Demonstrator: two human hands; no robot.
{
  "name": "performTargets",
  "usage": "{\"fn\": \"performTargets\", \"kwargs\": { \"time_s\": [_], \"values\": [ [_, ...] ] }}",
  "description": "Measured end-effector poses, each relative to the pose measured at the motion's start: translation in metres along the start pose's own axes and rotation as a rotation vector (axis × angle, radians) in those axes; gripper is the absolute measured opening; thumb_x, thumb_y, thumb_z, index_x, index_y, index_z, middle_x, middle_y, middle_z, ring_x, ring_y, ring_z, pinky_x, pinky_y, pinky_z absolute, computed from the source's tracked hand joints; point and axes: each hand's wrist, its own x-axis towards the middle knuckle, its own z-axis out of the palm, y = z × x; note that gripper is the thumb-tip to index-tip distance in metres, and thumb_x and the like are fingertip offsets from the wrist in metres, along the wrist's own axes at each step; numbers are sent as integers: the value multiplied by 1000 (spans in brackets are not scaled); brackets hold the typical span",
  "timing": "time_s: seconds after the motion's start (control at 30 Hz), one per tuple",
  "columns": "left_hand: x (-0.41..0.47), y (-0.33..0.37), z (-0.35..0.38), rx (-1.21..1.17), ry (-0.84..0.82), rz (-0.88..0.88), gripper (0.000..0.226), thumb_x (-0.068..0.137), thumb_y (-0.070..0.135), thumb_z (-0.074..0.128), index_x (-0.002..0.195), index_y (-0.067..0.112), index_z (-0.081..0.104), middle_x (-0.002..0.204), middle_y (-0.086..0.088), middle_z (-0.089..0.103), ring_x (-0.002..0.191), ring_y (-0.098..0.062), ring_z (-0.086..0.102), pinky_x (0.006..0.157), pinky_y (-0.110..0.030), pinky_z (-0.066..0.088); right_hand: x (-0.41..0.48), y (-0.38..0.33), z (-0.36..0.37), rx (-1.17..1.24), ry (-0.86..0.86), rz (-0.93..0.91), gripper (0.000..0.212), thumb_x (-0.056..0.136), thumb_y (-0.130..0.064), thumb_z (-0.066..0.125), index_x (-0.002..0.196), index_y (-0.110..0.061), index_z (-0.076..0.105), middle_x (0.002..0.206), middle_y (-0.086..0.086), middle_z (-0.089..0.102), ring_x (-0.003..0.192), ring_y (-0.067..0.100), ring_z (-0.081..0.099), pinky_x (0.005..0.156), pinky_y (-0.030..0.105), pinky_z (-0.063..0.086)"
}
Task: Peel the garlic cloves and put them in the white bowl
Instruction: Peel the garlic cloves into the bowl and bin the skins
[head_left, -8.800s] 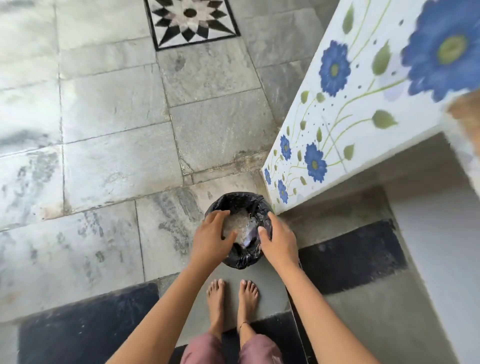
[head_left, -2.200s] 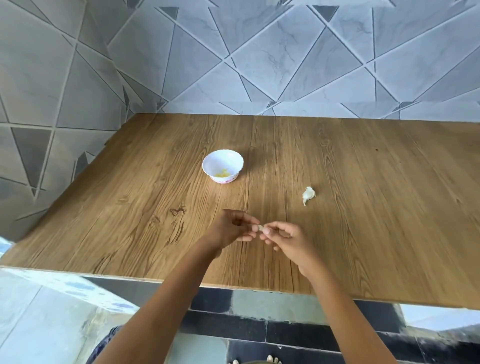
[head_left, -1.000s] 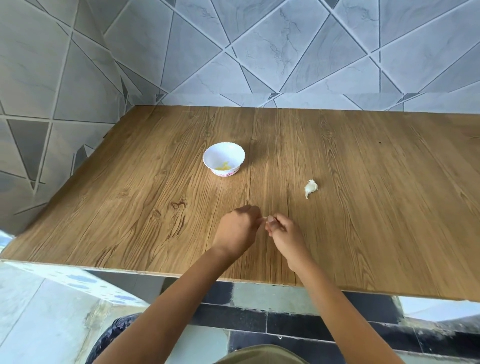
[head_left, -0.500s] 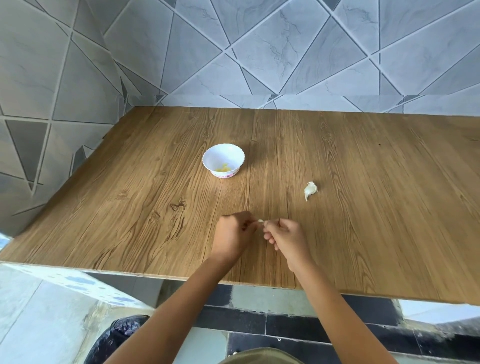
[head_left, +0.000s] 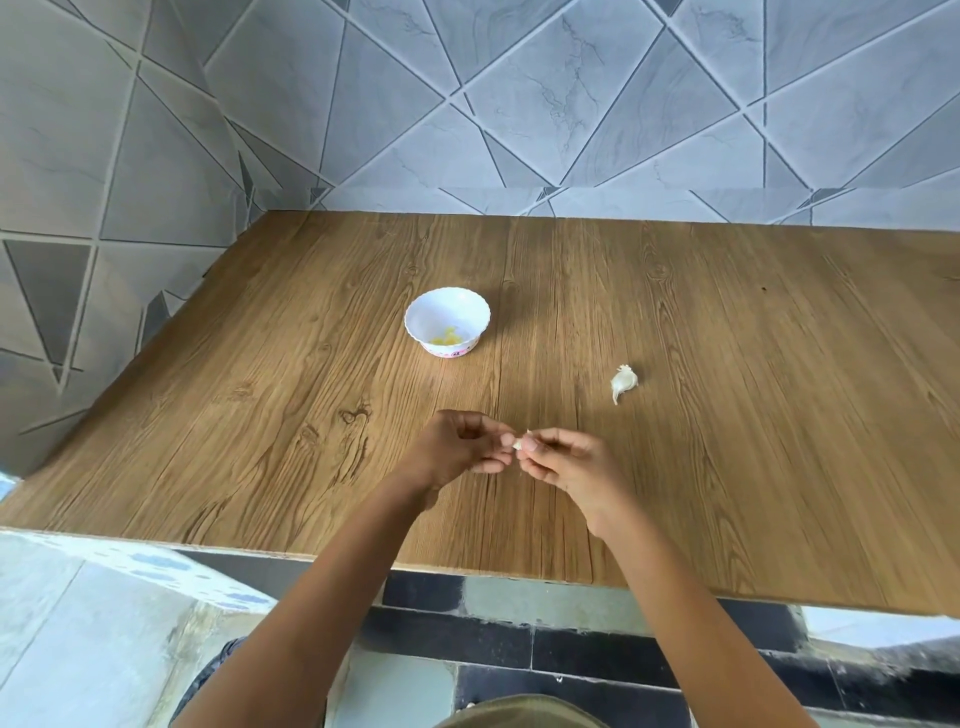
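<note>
A small garlic clove is pinched between the fingertips of my left hand and my right hand, just above the wooden table. Both hands meet over the table's near middle. The white bowl stands farther back, slightly left of my hands, with several yellowish peeled cloves at its bottom. A piece of unpeeled garlic with its papery skin lies on the table to the right of the bowl, behind my right hand.
The table's front edge runs below my forearms. A grey tiled wall closes the back and left sides. Part of a dark bin bag shows on the floor at the lower left.
8.8 s ago both hands were at a black bin bag on the floor. Now they are at the table pinching a clove. In the last second my left fingers uncurled a little.
</note>
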Motion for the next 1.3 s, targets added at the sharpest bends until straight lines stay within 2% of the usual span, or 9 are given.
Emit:
{"fn": "performTargets", "kwargs": {
  "time_s": [0.17,0.4,0.57,0.7,0.8,0.87,0.93,1.1,1.3],
  "values": [
    [1,8,-5,172,-64,-1,8,87,12,65,81,7,68,70,-2,67,65,-7,65,64,-18,54,0,5,-1,-171,-25,-185,11,83,-3,67,94,-4,70,73,-3,71,67,5,65,67,18,52],
    [0,3,-3,-156,-125,-213,14,89,11,61,76,9,63,64,0,62,55,-5,59,53,-16,49,4,19,-1,-746,155,-975,16,88,-13,61,91,-2,72,85,-1,71,77,0,64,69,12,50],
    [0,-1,0,-272,-139,-197,13,91,10,58,79,9,63,65,1,63,59,-6,59,55,-14,49,-3,14,2,-319,34,-600,8,87,-12,65,93,-11,71,85,-4,73,76,8,67,70,21,54],
    [6,-11,1,324,31,357,10,90,11,63,80,12,64,71,4,63,66,-8,58,64,-21,49,-4,5,6,55,44,-62,14,84,0,64,83,-12,71,73,1,72,69,10,67,68,18,54],
    [12,-18,0,743,168,734,8,87,13,62,80,10,64,75,3,64,66,-10,58,61,-26,48,-2,1,9,76,120,36,9,82,-1,68,80,-9,71,72,4,72,66,9,69,69,17,56],
    [14,-21,1,842,234,816,8,85,14,63,80,8,64,75,2,64,64,-10,57,57,-27,48,-3,1,11,77,169,11,7,82,-1,69,82,-8,71,71,2,72,68,9,70,69,17,56],
    [12,-21,3,716,245,703,6,86,13,67,80,9,66,73,7,65,64,-5,59,59,-22,50,-4,1,11,93,172,-19,8,81,1,69,87,-5,71,74,2,73,72,10,71,69,17,56],
    [4,-5,-1,-12,-16,5,9,90,9,61,84,7,67,71,-1,68,66,-9,63,61,-17,51,-6,-1,6,111,36,10,16,80,4,67,88,-9,71,88,4,74,84,13,71,75,20,56],
    [2,0,0,-145,38,-139,12,92,9,59,84,6,67,68,-2,68,59,-5,64,55,-16,51,-5,1,2,114,65,39,15,78,4,70,85,-9,71,88,5,74,85,16,70,77,21,56]
  ]
}}
